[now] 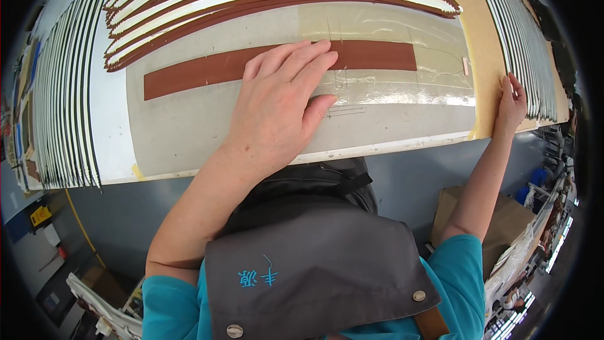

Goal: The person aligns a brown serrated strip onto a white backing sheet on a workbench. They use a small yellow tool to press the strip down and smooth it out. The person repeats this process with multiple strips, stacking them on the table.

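Note:
A flat reddish-brown strip (195, 79) lies lengthwise on the grey work surface in front of me, slightly curved in this view. My left hand (277, 97) rests palm down over the strip's middle, fingers stretched out and thumb to the side, hiding part of it. Off to the right, at the table's near right side, my right hand (513, 104) has its thumb and fingers bent together at the inner edge of a row of narrow black-and-white strips (513, 31). It appears to pinch the innermost strip there; the fingertips partly cover the contact.
A pile of brown-edged white strips (277, 0) spans the far side of the table. Another row of black-and-white strips (66, 88) lies at the left. Clear film (402, 91) covers part of the grey surface. Below the table edge stands a cardboard box (509, 220).

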Available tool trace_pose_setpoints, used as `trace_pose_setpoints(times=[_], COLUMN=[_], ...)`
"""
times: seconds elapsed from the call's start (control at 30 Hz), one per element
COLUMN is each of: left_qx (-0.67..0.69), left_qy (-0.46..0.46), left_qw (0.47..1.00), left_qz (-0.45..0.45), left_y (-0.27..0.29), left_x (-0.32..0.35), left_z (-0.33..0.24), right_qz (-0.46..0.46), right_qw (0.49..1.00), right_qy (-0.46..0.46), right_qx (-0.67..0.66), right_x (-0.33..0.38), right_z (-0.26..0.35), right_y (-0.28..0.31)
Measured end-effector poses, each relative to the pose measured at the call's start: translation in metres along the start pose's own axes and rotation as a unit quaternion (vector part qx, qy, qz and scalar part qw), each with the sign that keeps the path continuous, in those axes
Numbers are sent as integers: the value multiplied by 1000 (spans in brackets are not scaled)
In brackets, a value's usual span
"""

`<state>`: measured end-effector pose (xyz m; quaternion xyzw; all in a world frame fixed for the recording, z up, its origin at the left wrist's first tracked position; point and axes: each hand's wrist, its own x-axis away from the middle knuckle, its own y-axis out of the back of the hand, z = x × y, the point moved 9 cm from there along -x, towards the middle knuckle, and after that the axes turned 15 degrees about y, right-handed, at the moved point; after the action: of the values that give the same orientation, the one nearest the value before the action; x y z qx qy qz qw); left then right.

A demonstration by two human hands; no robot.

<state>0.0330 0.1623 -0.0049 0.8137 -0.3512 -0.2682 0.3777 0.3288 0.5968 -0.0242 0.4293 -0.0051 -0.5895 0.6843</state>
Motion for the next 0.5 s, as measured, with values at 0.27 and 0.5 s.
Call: trace_pose_setpoints(times=[0.27, 0.5], left_qx=[-25, -29], left_qy=[8, 8], left_qw=[1000, 1000], left_qz=[10, -6], left_y=[-3, -4], left_x=[1, 3], left_z=[-2, -2], right_qz=[172, 402], right_qw=[958, 850], right_qy=[81, 317], right_qx=[-216, -119], right_x=[49, 93], right_z=[152, 263], right_y=[-65, -135])
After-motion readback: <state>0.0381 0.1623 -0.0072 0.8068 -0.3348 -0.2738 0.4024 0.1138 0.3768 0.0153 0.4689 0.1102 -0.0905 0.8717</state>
